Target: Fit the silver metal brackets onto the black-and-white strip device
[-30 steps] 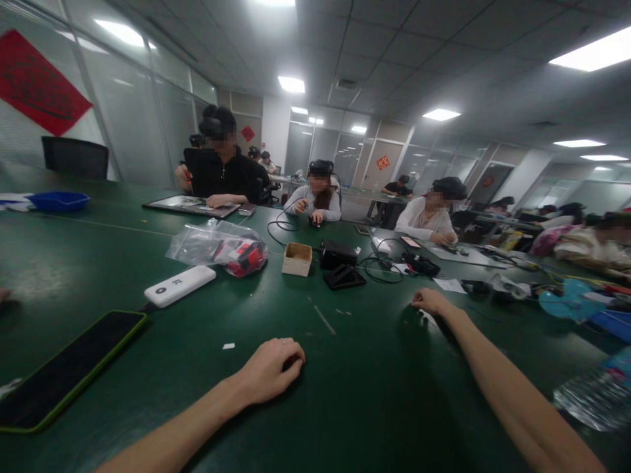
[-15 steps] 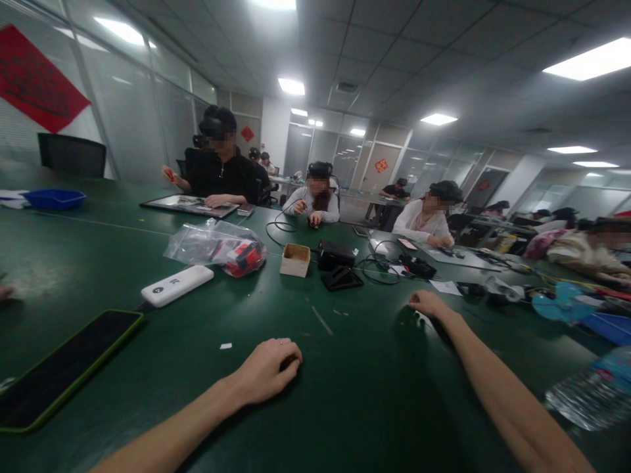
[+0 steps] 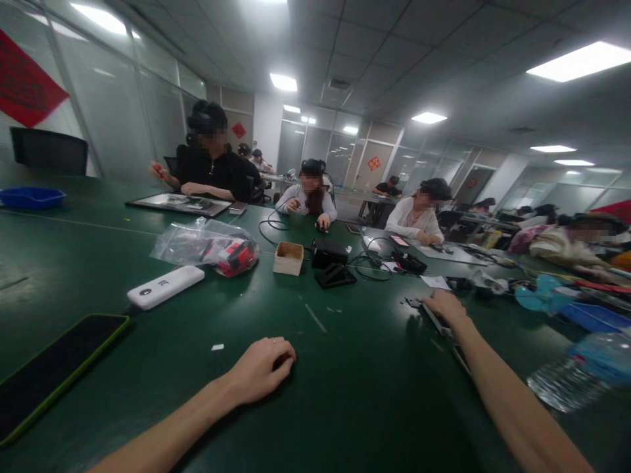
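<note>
My left hand point(image 3: 266, 366) rests on the green tabletop with its fingers loosely curled and the thumb near them. Nothing shows in it. Farther right, my right hand point(image 3: 447, 309) is closed at the far end of a long, thin grey strip-like object point(image 3: 438, 323), whose kind I cannot make out. The hand and forearm cover part of this object. Just left of those fingers lie small dark and light pieces point(image 3: 411, 302), too small to name. A small white scrap point(image 3: 217, 347) lies to the left of my left hand.
A phone point(image 3: 59, 374) and a white power bank point(image 3: 166, 287) lie left. Ahead are a plastic bag point(image 3: 204, 243), a small open box point(image 3: 288, 259) and a black case point(image 3: 336, 276). A water bottle point(image 3: 574, 374) lies right, near a blue tray point(image 3: 599, 317). Several people sit across.
My right hand has shifted slightly right, and the long grey strip now shows beside it. My left hand keeps its pose. The whole view has shifted a little, with things appearing farther left.
</note>
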